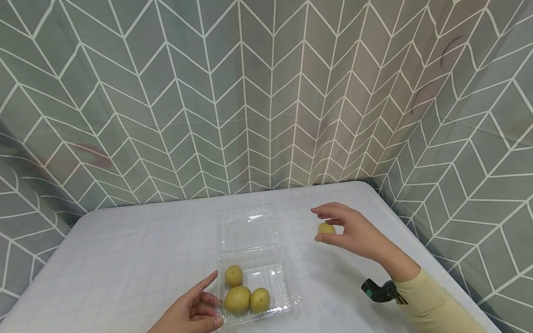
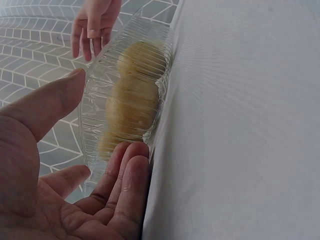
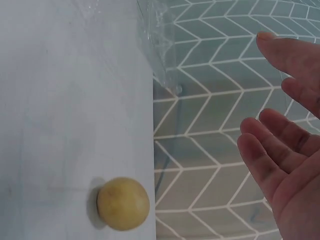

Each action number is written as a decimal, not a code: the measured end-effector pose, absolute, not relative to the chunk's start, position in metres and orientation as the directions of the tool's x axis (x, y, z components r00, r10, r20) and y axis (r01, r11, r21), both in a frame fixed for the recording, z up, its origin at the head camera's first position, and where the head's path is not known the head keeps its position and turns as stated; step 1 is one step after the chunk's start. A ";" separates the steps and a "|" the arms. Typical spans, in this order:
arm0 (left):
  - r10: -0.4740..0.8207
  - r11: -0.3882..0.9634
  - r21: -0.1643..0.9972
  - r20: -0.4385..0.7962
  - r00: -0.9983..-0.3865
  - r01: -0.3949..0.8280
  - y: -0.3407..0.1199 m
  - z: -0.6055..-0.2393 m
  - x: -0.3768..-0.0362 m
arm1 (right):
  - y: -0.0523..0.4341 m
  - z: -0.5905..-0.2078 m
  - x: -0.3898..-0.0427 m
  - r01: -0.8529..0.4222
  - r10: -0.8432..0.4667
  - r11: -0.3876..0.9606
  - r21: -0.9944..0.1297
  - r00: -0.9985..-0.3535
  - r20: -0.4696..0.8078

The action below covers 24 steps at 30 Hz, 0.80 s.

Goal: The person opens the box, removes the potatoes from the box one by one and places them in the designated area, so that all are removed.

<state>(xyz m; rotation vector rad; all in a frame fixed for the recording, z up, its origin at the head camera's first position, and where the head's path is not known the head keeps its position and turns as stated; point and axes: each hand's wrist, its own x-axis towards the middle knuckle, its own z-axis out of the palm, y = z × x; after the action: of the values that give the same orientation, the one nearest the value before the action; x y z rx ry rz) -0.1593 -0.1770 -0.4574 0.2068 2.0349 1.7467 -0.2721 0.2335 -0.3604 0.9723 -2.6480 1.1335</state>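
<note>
A clear plastic clamshell box (image 1: 293,299) lies open on the white table, lid (image 1: 249,229) folded back. Three yellow round fruits (image 1: 238,299) sit in its tray. My left hand (image 1: 208,300) rests with relaxed fingers against the tray's near-left corner; in the left wrist view its fingertips (image 2: 131,160) touch the ribbed wall (image 2: 95,100), with the fruits (image 2: 135,100) behind it. A fourth yellow fruit (image 1: 326,228) lies on the table right of the box. My right hand (image 1: 318,225) curves around it, fingers spread and apart from it. The right wrist view shows this fruit (image 3: 123,203) alone on the table, the hand (image 3: 260,90) off it.
The white table (image 1: 125,249) is covered with a faintly checked cloth. A grey-green chevron curtain (image 1: 266,92) closes off the back and both sides. The table's right edge (image 1: 416,231) runs close to my right forearm. A black strap mount (image 1: 381,290) sits at my right wrist.
</note>
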 end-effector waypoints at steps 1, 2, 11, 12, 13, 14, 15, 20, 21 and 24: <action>0.394 0.190 0.967 -0.236 -0.888 -0.172 -0.177 -0.457 -0.159 | 0.231 -0.360 -0.271 -0.598 -0.524 0.516 -0.613 -0.787 0.327; 0.393 0.192 0.966 -0.236 -0.889 -0.172 -0.177 -0.457 -0.159 | 0.229 -0.361 -0.271 -0.601 -0.528 0.516 -0.610 -0.784 0.326; 0.383 0.205 0.962 -0.248 -0.890 -0.180 -0.176 -0.456 -0.159 | 0.207 -0.361 -0.265 -0.602 -0.588 0.443 -0.664 -0.754 0.292; 0.382 0.206 0.962 -0.248 -0.890 -0.180 -0.176 -0.456 -0.159 | 0.205 -0.362 -0.264 -0.603 -0.595 0.441 -0.665 -0.751 0.287; 0.380 0.207 0.962 -0.249 -0.891 -0.180 -0.176 -0.455 -0.159 | 0.203 -0.363 -0.264 -0.606 -0.603 0.440 -0.663 -0.746 0.282; 0.378 0.209 0.961 -0.250 -0.891 -0.181 -0.176 -0.455 -0.159 | 0.201 -0.364 -0.263 -0.608 -0.610 0.441 -0.660 -0.743 0.277; 0.376 0.212 0.960 -0.252 -0.892 -0.182 -0.176 -0.455 -0.159 | 0.198 -0.365 -0.263 -0.614 -0.619 0.439 -0.656 -0.736 0.275; 0.373 0.220 0.958 -0.259 -0.891 -0.187 -0.176 -0.456 -0.159 | 0.189 -0.374 -0.262 -0.664 -0.666 0.409 -0.626 -0.686 0.293; 0.374 0.219 0.957 -0.260 -0.890 -0.187 -0.176 -0.456 -0.159 | 0.187 -0.375 -0.262 -0.669 -0.672 0.405 -0.623 -0.680 0.294; 0.377 0.218 0.958 -0.260 -0.889 -0.188 -0.177 -0.455 -0.159 | 0.181 -0.379 -0.262 -0.663 -0.683 0.403 -0.631 -0.677 0.275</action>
<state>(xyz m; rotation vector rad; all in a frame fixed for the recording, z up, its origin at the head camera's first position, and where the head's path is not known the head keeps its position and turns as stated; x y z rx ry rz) -0.1590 -0.1766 -0.4554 0.1745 2.0577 1.7138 -0.2615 0.1810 -0.3790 1.2727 -2.6539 1.1734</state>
